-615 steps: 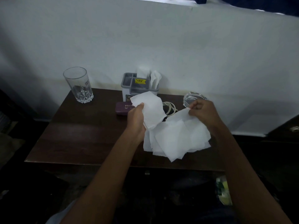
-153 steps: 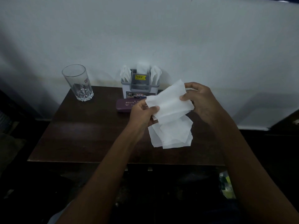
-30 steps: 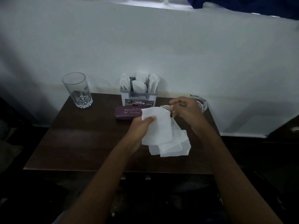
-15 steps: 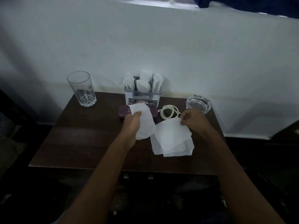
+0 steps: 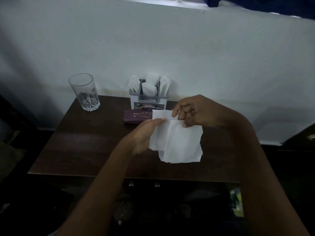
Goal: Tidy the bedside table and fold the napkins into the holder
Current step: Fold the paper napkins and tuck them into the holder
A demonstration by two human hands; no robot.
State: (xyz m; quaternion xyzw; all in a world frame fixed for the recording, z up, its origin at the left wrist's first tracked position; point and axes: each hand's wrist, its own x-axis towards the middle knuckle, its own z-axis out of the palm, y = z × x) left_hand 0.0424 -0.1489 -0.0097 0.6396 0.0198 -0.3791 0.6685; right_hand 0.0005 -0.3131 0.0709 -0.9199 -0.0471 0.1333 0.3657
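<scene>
At the far left of the dark wooden surface (image 5: 81, 143) a cut drinking glass (image 5: 84, 91) stands upright near the wall, well apart from the work. Toward the middle the napkin holder (image 5: 148, 101) sits against the wall, with folded napkins (image 5: 149, 84) standing in its compartments. A purple case (image 5: 136, 116) lies just in front of it.

The left hand (image 5: 144, 133) pinches the upper left edge of a white napkin (image 5: 177, 138), thumb on top. The napkin is held above the surface, in front of the holder. Whether its lower layers hang from it or lie on the wood cannot be told. The right hand (image 5: 192, 111), fingers curled, pinches the napkin's upper right part.

The fold looks only begun. The paper is thin and held at two points, so pulling the hands apart could tear it, and uneven tension could set the crease askew. The holder looks nearly full. Pushing another napkin in could crush those already there or tip the light holder. A reach toward it could also nudge the case.
</scene>
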